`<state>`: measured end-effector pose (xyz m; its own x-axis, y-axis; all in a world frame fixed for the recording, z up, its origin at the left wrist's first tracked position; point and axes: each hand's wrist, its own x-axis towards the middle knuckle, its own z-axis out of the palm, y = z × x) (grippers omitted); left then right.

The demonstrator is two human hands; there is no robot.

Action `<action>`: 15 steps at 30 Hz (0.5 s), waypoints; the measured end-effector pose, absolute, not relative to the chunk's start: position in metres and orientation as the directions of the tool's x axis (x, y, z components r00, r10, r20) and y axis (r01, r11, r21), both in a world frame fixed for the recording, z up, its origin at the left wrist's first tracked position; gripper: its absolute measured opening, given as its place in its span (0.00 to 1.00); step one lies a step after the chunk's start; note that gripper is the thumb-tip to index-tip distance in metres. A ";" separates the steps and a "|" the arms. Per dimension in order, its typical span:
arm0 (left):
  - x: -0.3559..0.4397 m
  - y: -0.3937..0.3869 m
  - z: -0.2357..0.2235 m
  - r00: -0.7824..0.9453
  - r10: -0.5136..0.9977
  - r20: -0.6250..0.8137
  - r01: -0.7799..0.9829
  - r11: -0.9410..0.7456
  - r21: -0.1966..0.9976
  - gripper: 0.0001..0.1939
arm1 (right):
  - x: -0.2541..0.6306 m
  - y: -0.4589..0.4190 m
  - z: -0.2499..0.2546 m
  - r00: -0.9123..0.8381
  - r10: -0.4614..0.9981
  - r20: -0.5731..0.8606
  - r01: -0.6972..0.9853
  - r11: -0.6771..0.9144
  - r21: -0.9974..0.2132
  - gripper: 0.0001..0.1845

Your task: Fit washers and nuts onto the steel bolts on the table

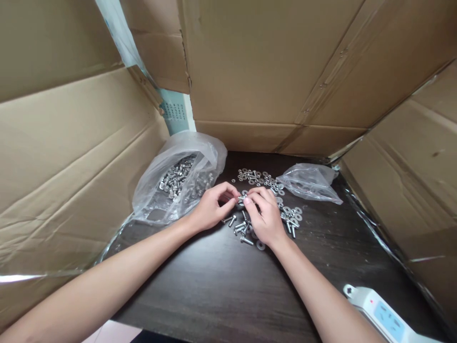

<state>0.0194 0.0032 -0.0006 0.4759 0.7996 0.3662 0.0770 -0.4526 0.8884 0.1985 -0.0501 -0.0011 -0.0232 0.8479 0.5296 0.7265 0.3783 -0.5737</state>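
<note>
My left hand (213,206) and my right hand (263,214) meet over the middle of the dark table. Between their fingertips is a small metal bolt (242,199), pinched from both sides; whether a nut or washer sits on it is too small to tell. Loose bolts (240,227) lie just below the hands. Flat washers (297,213) and more bolts are scattered to the right of my right hand, partly hidden by it. Farther back lies a spread of nuts and washers (255,176).
A clear plastic bag (146,190) holding many bolts stands open at the left. Another crumpled plastic bag (310,181) lies at the back right. A white power strip (387,317) is at the front right of the table (200,290). Cardboard walls (271,62) enclose the back and sides.
</note>
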 end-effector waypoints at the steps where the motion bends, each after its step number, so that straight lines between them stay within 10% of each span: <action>1: 0.019 0.003 -0.001 0.470 0.803 0.366 0.075 -0.450 0.890 0.03 | 0.198 -0.050 -0.001 -0.023 0.845 0.534 0.727 0.380 -0.572 0.10; 15: 0.019 0.002 0.001 0.525 0.764 0.374 0.086 -0.485 0.870 0.10 | 0.198 -0.047 -0.004 -0.034 0.842 0.538 0.695 0.407 -0.593 0.11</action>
